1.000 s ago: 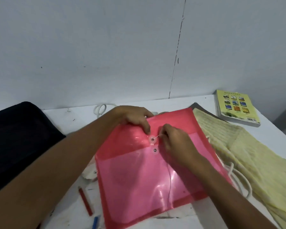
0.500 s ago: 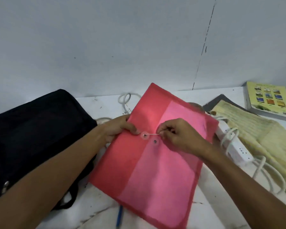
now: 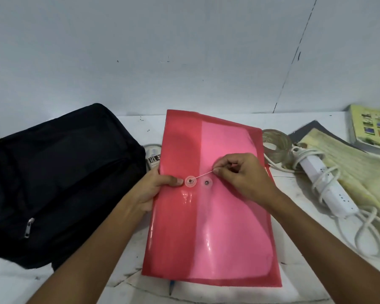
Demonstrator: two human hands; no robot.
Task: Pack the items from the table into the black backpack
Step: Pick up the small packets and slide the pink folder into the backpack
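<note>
A red translucent document folder (image 3: pixel 208 227) is held upright in the middle, above the white table (image 3: pixel 294 187). My left hand (image 3: pixel 156 189) grips its left edge, thumb beside the clear string button (image 3: pixel 190 181). My right hand (image 3: pixel 239 174) pinches the thin white closure string (image 3: pixel 203 174), pulled taut from that button. A second small button (image 3: pixel 206 183) sits just right of the first. The black backpack (image 3: pixel 59 183) lies on the table to the left, a silver zip pull on its front.
A white power strip (image 3: pixel 325 185) with coiled cord lies to the right, beside a tape roll (image 3: pixel 274 145), a pale yellow cloth (image 3: pixel 360 172) and a yellow book (image 3: pixel 373 128). A blue pen tip (image 3: pixel 171 286) shows under the folder. A white wall stands behind.
The folder has turned from tilted to nearly upright and moved closer. The view swung left, showing more of the backpack. My right hand keeps the string pulled to the right.
</note>
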